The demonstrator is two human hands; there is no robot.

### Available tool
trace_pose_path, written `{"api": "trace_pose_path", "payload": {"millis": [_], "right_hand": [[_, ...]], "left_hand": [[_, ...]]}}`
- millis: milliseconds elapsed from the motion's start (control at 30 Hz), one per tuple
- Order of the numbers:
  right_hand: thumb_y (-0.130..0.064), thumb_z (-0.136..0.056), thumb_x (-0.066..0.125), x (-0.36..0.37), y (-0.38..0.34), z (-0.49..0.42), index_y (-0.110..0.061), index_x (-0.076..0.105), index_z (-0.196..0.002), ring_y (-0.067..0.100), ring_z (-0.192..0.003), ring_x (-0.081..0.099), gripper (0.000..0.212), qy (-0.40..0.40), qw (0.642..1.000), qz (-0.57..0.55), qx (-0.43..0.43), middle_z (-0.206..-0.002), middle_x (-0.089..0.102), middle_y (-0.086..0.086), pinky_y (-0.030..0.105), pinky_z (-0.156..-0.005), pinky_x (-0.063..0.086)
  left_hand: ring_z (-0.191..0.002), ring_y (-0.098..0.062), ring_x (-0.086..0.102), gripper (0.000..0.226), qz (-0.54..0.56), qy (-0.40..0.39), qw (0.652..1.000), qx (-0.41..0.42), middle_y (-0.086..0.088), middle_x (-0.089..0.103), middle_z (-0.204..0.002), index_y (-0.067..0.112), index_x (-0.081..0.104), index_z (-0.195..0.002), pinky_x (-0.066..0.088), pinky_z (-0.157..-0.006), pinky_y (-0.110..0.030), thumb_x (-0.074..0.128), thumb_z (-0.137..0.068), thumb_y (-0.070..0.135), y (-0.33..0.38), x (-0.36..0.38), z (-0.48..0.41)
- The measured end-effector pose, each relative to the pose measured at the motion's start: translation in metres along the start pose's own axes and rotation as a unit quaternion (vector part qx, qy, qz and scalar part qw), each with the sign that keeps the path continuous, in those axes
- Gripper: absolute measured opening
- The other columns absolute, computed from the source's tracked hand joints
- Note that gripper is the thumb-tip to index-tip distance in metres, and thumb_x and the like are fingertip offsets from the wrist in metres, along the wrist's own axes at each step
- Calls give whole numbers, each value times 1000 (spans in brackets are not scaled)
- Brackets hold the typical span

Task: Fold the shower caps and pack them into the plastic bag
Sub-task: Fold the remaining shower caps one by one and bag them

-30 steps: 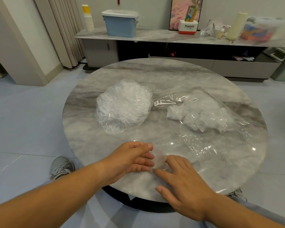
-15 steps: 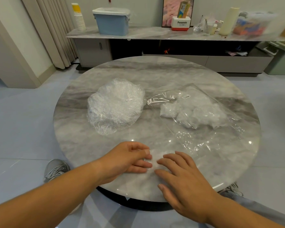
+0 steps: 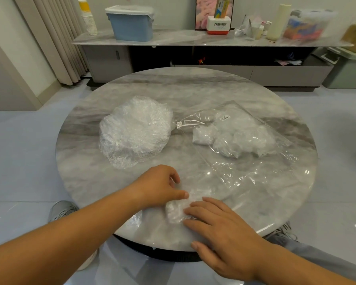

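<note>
Head view: on the round grey marble table (image 3: 193,89), at 6 o'clock, our right hand (image 3: 224,229) presses flat-fingered on the small folded clear shower cap (image 3: 174,212). Our left hand (image 3: 156,186), fingers curled, sets its thumb at the cap's edge; whether it grips, we cannot tell. The heap of unfolded clear caps (image 3: 134,130) lies at 10 o'clock and the clear plastic bag (image 3: 234,173) at 2. We advise squeezing the air out before the final fold.

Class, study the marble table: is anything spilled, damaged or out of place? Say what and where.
Nothing stands out. Unfolded shower caps sit piled left; the plastic bag lies right holding folded caps; left hand and right hand touch one cap near the table edge.
</note>
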State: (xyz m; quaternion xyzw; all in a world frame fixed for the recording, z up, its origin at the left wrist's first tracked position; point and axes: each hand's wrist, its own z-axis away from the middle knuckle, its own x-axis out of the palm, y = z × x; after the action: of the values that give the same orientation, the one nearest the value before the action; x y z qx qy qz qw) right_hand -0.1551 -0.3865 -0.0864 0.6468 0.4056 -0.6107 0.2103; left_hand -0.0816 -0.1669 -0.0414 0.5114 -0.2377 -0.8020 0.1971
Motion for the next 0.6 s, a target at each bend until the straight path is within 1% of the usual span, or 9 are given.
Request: {"api": "trace_pose_path", "payload": {"millis": [67,167,233,333,400,467,533,567,600], "right_hand": [[-43,-97,54,-1,3,2,-23,60,-131,17,-141,41,40,-12,1000,-11,-14,-142,53,-5,41,-120,28],[-41,-96,55,-6,6,3,-25,58,-134,14,-150,29,42,-13,999,-43,-12,-145,51,-9,43,-122,25],[-40,-95,57,-10,5,2,-25,57,-136,13,-151,26,43,7,996,-82,13,-147,50,-10,43,-121,27],[-45,-97,54,-15,1,-1,-28,56,-137,9,-148,30,44,60,985,-138,81,-154,40,-11,37,-117,34],[-53,-96,51,-21,-5,-6,-36,55,-135,0,-146,28,43,78,954,-239,161,-156,28,-19,21,-115,33],[-60,-95,52,-32,-10,-15,-44,59,-129,-12,-141,27,38,88,904,-347,232,-153,26,-27,8,-108,32],[-64,-92,57,-41,-10,-25,-50,67,-118,-19,-134,32,32,105,857,-421,279,-150,35,-27,6,-106,33],[-66,-89,58,-45,-9,-30,-51,70,-113,-20,-131,35,31,109,833,-455,296,-148,41,-26,6,-105,34],[-67,-89,59,-49,-7,-34,-50,73,-110,-19,-130,39,30,109,810,-488,307,-144,48,-24,11,-108,36]], "left_hand": [[-75,-3,60,35,-24,-35,999,-13,11,64,-84,22,69,-98,45,-68,-19,86,-75,42,4,-1,-2],[-61,-7,56,24,-3,-68,997,-30,10,61,-65,14,73,-92,44,-61,-20,83,-80,31,2,-2,-2],[-58,-9,52,19,46,-75,995,-40,8,57,-59,8,73,-89,43,-60,-22,81,-81,24,-1,-3,1],[-61,-13,56,10,196,-52,977,-58,-1,60,-68,5,69,-89,46,-57,-24,76,-86,11,-3,-5,5],[-62,-16,61,9,323,-42,942,-74,-7,63,-72,9,63,-88,51,-56,-27,70,-90,6,-2,-6,8],[-74,-24,67,10,417,-48,904,-85,-13,67,-82,10,59,-89,59,-69,-40,64,-93,3,-1,-8,12],[-89,-32,71,7,478,-68,872,-81,-22,71,-99,5,61,-102,60,-80,-51,59,-96,0,1,-9,18],[-94,-34,72,12,499,-78,860,-77,-25,71,-107,1,60,-109,60,-80,-53,56,-97,-1,3,-9,21],[-97,-36,73,15,513,-88,851,-73,-26,70,-111,0,58,-112,60,-79,-55,54,-98,-3,4,-9,24]]}}
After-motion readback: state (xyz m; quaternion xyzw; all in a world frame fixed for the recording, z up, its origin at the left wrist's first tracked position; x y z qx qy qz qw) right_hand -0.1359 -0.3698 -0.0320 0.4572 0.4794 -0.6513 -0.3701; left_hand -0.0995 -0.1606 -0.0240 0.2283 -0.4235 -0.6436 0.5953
